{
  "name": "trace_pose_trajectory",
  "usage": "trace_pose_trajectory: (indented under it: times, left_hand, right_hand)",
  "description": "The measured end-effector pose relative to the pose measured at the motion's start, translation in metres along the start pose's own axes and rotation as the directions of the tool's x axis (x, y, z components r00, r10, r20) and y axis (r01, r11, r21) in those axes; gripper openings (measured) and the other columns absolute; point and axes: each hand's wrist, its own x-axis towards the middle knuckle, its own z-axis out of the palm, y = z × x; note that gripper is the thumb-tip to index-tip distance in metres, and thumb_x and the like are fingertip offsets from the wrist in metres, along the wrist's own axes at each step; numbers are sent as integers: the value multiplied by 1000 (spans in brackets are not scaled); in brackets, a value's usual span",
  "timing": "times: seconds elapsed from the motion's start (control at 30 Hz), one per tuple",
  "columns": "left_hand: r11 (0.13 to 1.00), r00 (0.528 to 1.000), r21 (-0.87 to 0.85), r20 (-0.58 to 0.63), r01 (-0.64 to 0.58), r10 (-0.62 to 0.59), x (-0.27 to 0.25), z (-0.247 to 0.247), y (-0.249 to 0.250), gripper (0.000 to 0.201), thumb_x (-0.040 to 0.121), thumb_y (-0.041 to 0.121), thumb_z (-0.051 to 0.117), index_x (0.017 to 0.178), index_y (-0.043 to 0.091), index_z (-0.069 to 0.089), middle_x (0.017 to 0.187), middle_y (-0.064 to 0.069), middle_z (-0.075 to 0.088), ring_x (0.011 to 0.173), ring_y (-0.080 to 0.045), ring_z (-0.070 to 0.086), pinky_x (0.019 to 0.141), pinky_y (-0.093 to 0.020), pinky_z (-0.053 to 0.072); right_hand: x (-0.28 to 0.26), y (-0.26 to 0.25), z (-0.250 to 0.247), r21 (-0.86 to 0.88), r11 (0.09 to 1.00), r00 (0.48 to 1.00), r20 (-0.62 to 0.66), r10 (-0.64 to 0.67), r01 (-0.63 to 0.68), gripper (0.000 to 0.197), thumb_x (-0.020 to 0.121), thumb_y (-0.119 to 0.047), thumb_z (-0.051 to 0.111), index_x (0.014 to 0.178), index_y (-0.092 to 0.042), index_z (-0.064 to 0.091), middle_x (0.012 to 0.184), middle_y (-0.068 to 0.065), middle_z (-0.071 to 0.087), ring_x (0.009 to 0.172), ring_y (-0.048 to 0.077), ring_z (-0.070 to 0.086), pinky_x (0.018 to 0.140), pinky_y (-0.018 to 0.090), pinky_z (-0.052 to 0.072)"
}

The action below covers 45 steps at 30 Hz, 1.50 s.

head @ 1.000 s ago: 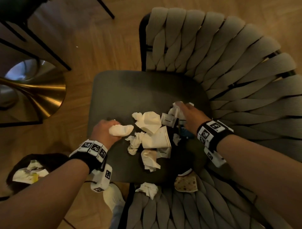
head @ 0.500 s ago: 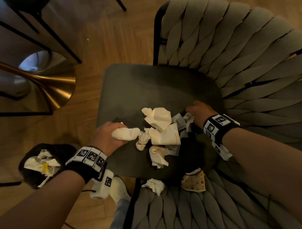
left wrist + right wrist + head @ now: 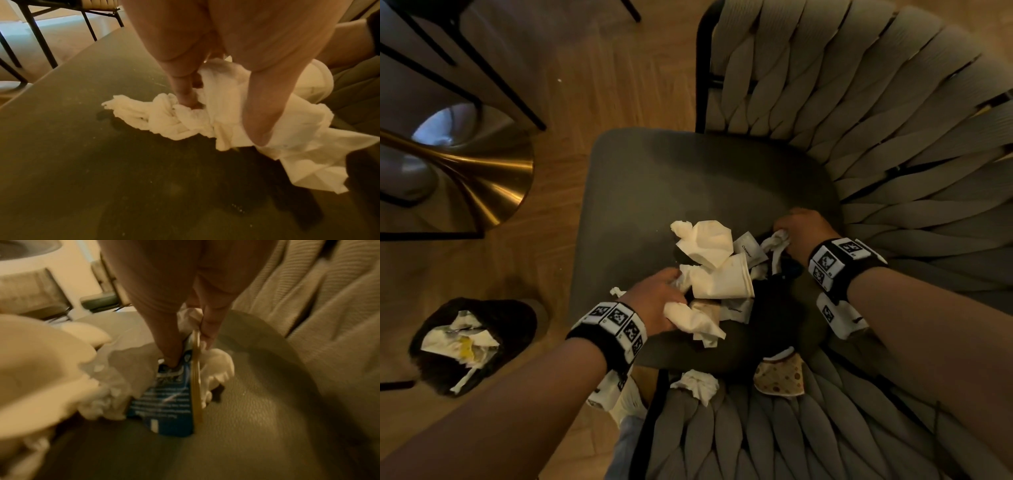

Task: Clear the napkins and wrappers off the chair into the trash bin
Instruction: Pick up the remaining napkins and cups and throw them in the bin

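Observation:
A pile of crumpled white napkins (image 3: pixel 709 253) and small wrappers lies on the dark chair seat (image 3: pixel 654 185). My left hand (image 3: pixel 657 301) grips a white napkin (image 3: pixel 693 322) at the pile's near left; its fingers (image 3: pixel 185 92) also dig into a twisted napkin (image 3: pixel 164 116). At the pile's right, my right hand (image 3: pixel 803 228) pinches a blue wrapper (image 3: pixel 172 408) together with a crumpled napkin (image 3: pixel 775 241). A black-lined trash bin (image 3: pixel 472 342) holding paper stands on the floor at the lower left.
A crumpled napkin (image 3: pixel 697 383) and a dotted paper cup (image 3: pixel 779 375) lie on the woven chair edge (image 3: pixel 756 438) near me. The woven backrest (image 3: pixel 859 120) curves around the right. A brass table base (image 3: pixel 482 185) and black legs stand on the wood floor at left.
My left hand moved right with its napkin, into the pile's near side. My right hand closed on a napkin and the blue wrapper and drew them slightly back.

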Motion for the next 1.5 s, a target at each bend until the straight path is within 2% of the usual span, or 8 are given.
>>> trace_pose_trajectory:
  times: [0.37,0.53,0.73,0.97,1.13,1.3,1.4,1.5]
  left_hand:
    - [995,962,-97,-266,32,-57,-66,-54,-2,44,62,25,84,103,25,71,119,0,54,111,-18,51,92,-27,38]
    - [959,862,-280,-498,-51,-99,-133,-102,-14,51,58,16,87,106,17,70,125,-2,55,115,-16,51,96,-30,39]
    - [866,692,-500,-625,2,-362,-223,-107,-86,54,56,17,88,107,18,69,124,9,51,115,-8,45,97,-29,38]
    - [646,615,-748,-440,151,-654,-319,6,-223,51,51,28,90,98,21,73,115,0,57,107,-15,53,95,-31,44]
    - [394,566,-900,-229,186,-792,-349,75,-338,56,61,28,86,112,15,66,115,-2,56,108,-19,54,87,-27,43]
    - [203,522,-971,-108,128,-846,-337,107,-440,62,67,25,83,123,13,57,114,-4,59,96,-16,52,79,-25,42]
    - [184,513,-973,-88,139,-854,-315,117,-487,65,69,31,81,126,15,55,114,2,52,103,-17,51,82,-24,38]
    - [179,521,-974,-82,140,-850,-289,127,-520,67,69,31,81,127,15,52,128,-3,53,109,-19,51,85,-24,38]
  right_hand:
    - [-79,32,-42,238,970,972,-215,98,-46,26,74,-14,76,100,-18,72,101,9,70,96,25,63,81,27,44]
    - [-119,-4,-99,304,952,919,-386,77,48,35,69,-7,80,103,-11,72,95,11,71,85,16,57,78,24,39]
    - [-134,-152,-119,390,889,884,-467,-33,239,37,68,-4,80,103,-14,72,84,4,64,78,16,57,72,24,41]
    - [-119,-383,-2,517,793,937,-294,-189,322,36,68,-2,79,101,-12,71,90,13,69,85,30,65,72,36,52]
    - [-94,-514,105,527,812,968,-110,-227,250,37,72,-7,78,107,-15,68,95,5,66,85,20,62,62,24,46]
    - [-54,-599,189,495,848,979,-36,-200,191,37,78,-7,73,114,-11,64,95,2,62,82,16,55,64,24,44]
    - [-21,-629,229,483,861,986,-30,-167,160,30,77,-11,74,106,-11,66,81,3,61,76,18,55,47,19,35]
    - [7,-653,262,465,877,992,-7,-129,117,13,76,-15,75,85,-17,65,69,0,58,63,16,56,47,19,36]
